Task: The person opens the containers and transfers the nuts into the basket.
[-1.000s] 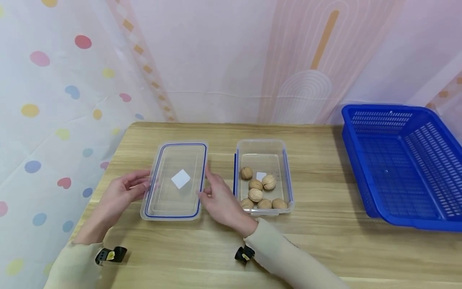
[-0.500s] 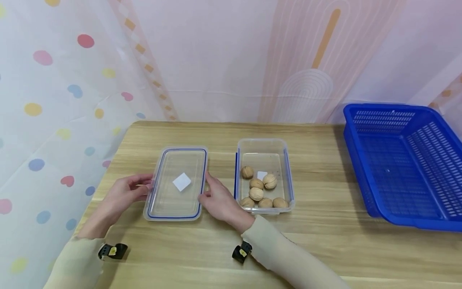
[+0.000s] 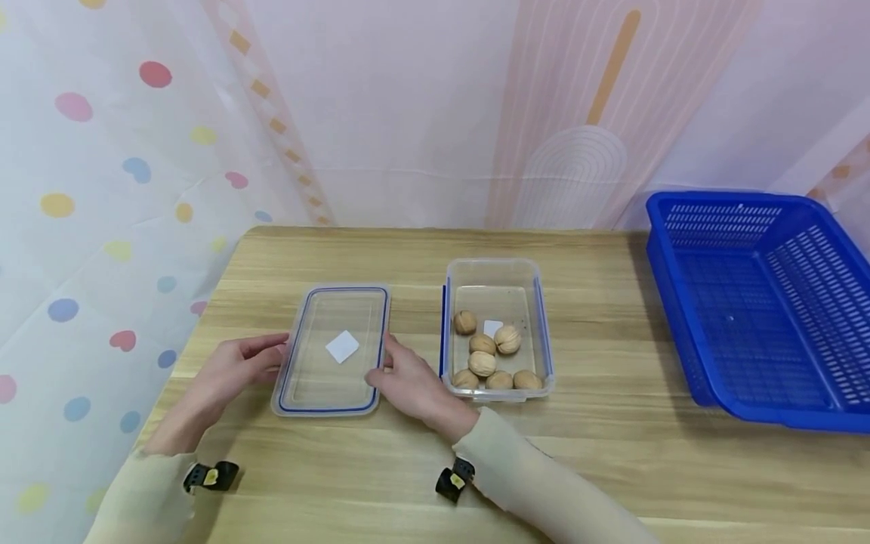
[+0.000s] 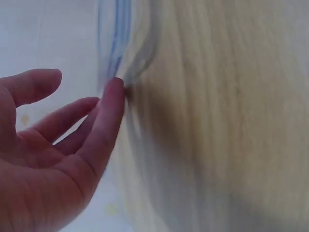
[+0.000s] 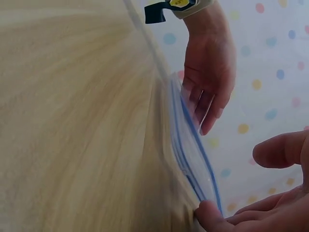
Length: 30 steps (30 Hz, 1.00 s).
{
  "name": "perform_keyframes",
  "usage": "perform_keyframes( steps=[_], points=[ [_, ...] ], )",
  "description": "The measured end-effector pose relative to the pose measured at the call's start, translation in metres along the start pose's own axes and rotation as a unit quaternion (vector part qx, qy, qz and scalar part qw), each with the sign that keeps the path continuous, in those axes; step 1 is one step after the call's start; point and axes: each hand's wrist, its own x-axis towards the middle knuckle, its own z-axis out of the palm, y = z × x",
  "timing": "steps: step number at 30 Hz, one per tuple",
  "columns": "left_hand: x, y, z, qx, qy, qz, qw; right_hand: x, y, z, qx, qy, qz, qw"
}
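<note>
Head view: walnut container [image 3: 496, 291] just beside lid [image 3: 331, 351], blue basket [image 3: 761, 302] well apart.

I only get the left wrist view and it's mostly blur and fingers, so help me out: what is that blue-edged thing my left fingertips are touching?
Observer: It's a clear lid with a blue rim, lying flat on the table. Your left hand touches its left edge.
Operator: Where's the other hand?
Observer: The right hand is at the lid's right edge, fingers straight against it.
Operator: Is there a box for that lid?
Observer: Yes, an open clear box stands just right of the lid, holding seven walnuts.
Operator: Anything else on the table?
Observer: A blue basket sits at the far right.
</note>
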Motion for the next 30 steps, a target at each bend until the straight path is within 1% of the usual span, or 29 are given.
perform_keyframes(
  steps=[3,6,8,11,15,19,21,24,27,30],
  points=[
    [-0.007,0.003,0.0,0.029,0.012,0.003,0.9995,-0.005,-0.002,-0.001,0.006,-0.01,-0.011,1.0],
    [-0.016,0.01,0.002,0.071,0.034,0.017,0.9968,-0.011,-0.004,-0.002,0.012,-0.018,-0.026,0.999],
    [-0.023,0.015,0.006,0.099,0.058,0.033,0.9928,-0.015,-0.005,-0.004,0.02,-0.019,-0.037,0.999],
    [-0.031,0.024,0.012,0.125,0.103,0.057,0.9851,-0.021,-0.006,-0.007,0.041,-0.022,-0.057,0.997],
    [-0.039,0.034,0.024,0.115,0.168,0.097,0.9742,-0.033,-0.007,-0.011,0.068,-0.029,-0.088,0.993],
    [-0.043,0.045,0.04,0.089,0.235,0.141,0.9576,-0.047,-0.009,-0.019,0.09,-0.029,-0.118,0.989],
    [-0.044,0.05,0.048,0.07,0.26,0.162,0.9494,-0.053,-0.011,-0.024,0.092,-0.023,-0.127,0.987],
    [-0.047,0.059,0.06,0.045,0.279,0.189,0.9404,-0.061,-0.013,-0.032,0.089,-0.012,-0.133,0.987],
    [-0.047,0.066,0.071,0.029,0.28,0.218,0.9343,-0.068,-0.014,-0.041,0.083,0.003,-0.138,0.987],
    [-0.045,0.071,0.081,0.022,0.275,0.255,0.9268,-0.075,-0.014,-0.051,0.066,0.023,-0.148,0.987]
  ],
)
